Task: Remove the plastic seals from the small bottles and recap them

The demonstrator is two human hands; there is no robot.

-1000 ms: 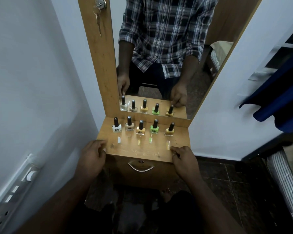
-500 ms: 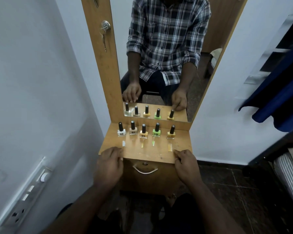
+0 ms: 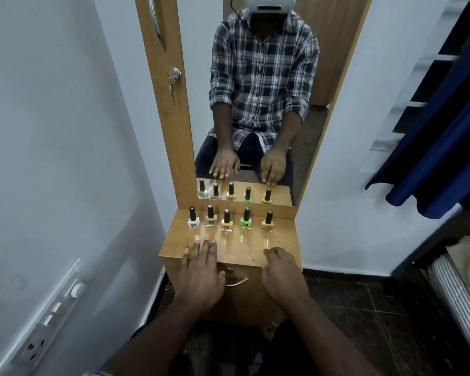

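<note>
Fingers (image 3: 205,246) of the left hand (image 3: 200,278) lay straight and slightly spread, flat on the front part of the wooden surface (image 3: 244,251), holding nothing. The right hand (image 3: 281,275) rested on the front right edge of the same surface with its fingers (image 3: 273,252) bent and close together; whether they pinched anything could not be told.

Five small bottles stood upright in a row along the back of the surface, each with a black cap on. From left to right they were a white bottle (image 3: 193,219), a clear bottle (image 3: 210,217), an orange bottle (image 3: 226,221), a green bottle (image 3: 245,219) and a yellow bottle (image 3: 267,222). The left fingertips lay near the white and clear bottles but apart from them; the right fingers were in front of the yellow bottle, also apart from it.

A mirror (image 3: 258,104) rose directly behind the row and showed the bottles, both hands and a checked shirt. A drawer handle (image 3: 236,281) showed between the two hands below the surface edge. A switch panel (image 3: 52,316) sat on the left wall, and dark blue cloth (image 3: 440,147) hung at the right.
</note>
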